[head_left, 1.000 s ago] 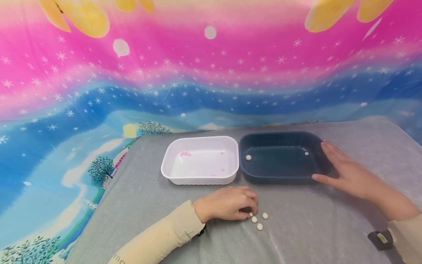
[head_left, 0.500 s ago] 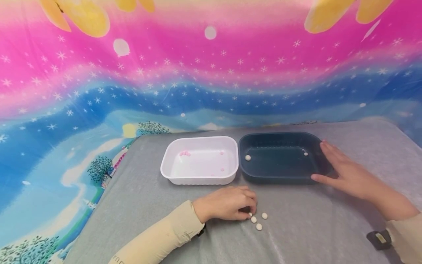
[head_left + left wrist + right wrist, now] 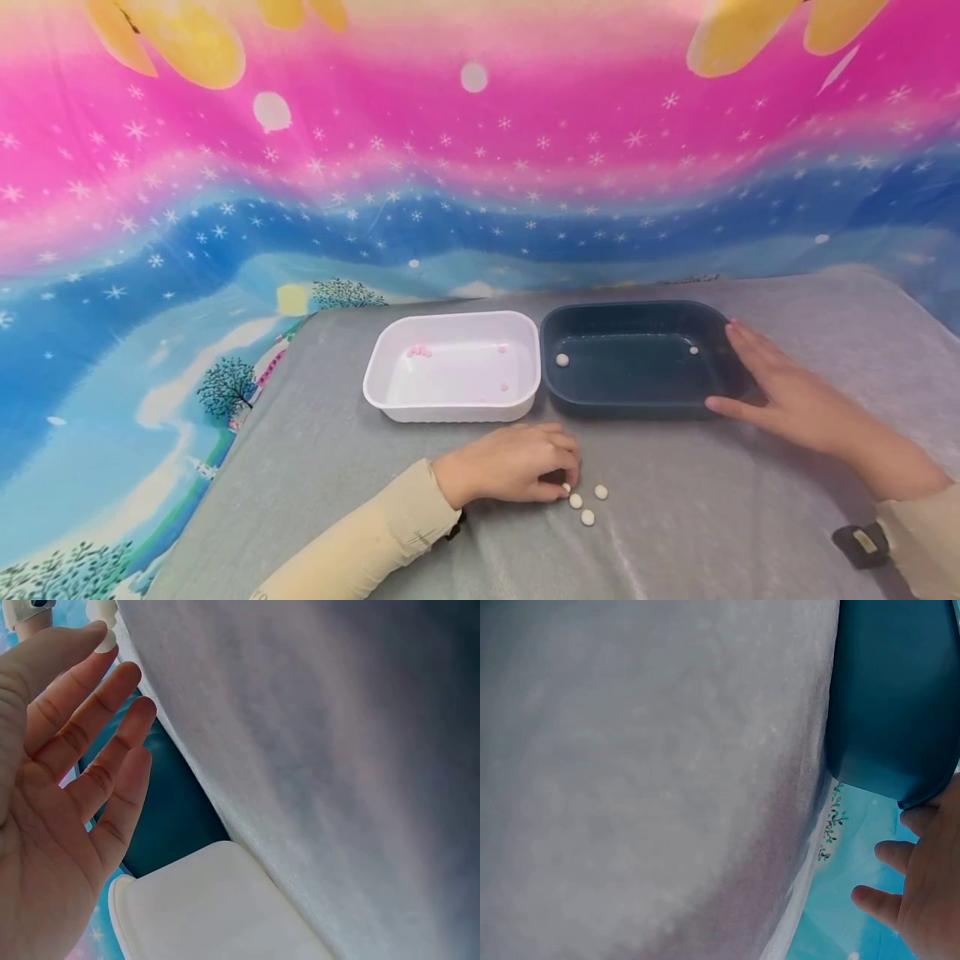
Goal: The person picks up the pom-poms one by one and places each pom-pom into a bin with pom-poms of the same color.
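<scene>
My left hand [image 3: 513, 465] is low over the grey cloth, in front of the trays. Its thumb and index fingertip pinch a small white ball [image 3: 106, 642], best seen in the left wrist view; the other fingers are loosely extended. Close by, several similar white balls [image 3: 588, 517] lie on the cloth. My right hand [image 3: 798, 404] rests at the right end of a dark teal tray [image 3: 637, 409], thumb at its front corner and fingers stretched along its side. Inside that tray are a larger white ball [image 3: 562, 360] at left and a smaller one [image 3: 693, 351] at right.
A white tray [image 3: 450, 412] stands against the dark one's left side and has several small pink pieces [image 3: 420, 352] in it. Under everything is a grey cloth [image 3: 675, 517]. Behind the table hangs a colourful printed backdrop [image 3: 480, 183].
</scene>
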`<state>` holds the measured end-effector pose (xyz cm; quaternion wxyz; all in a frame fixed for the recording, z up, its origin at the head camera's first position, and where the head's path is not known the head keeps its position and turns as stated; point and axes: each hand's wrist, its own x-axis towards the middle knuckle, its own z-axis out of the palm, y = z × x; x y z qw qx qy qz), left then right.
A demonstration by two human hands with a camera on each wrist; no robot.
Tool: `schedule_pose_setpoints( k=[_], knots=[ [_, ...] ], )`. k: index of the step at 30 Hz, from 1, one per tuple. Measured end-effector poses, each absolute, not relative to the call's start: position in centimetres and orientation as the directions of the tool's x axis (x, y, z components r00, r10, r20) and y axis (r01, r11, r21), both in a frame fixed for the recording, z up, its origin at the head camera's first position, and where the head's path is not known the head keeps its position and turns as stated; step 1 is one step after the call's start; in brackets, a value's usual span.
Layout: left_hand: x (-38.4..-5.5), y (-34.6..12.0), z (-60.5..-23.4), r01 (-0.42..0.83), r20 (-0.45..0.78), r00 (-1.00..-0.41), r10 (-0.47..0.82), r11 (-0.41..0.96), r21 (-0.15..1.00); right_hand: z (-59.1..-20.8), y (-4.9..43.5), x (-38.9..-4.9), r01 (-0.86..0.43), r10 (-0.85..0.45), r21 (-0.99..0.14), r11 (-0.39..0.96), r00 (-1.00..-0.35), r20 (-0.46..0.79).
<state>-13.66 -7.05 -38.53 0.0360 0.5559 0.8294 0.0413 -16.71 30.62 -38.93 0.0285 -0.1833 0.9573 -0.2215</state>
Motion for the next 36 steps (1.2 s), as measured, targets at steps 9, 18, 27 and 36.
schedule_pose_setpoints(
  k=[9,18,27,36],
  knots=[
    [-13.4,-7.4,-38.4,0.923,0.013,-0.376,0.927,0.373,0.095,-39.2,30.7,-16.7,-0.35,-0.366,-0.436,0.829,-0.929,0.05],
    [-13.1,-7.9,-37.6,0.922,0.048,-0.381,0.923,0.376,0.097,-39.2,30.7,-16.7,-0.354,-0.366,-0.434,0.829,-0.929,0.059],
    [-13.0,-8.3,-37.0,0.922,0.07,-0.384,0.921,0.379,0.078,-39.1,30.7,-16.8,-0.334,-0.356,-0.435,0.836,-0.934,0.032],
    [-13.4,-8.7,-35.9,0.914,0.103,-0.404,0.909,0.397,0.082,-39.1,30.7,-16.8,-0.326,-0.354,-0.439,0.837,-0.935,0.02]
  ],
)
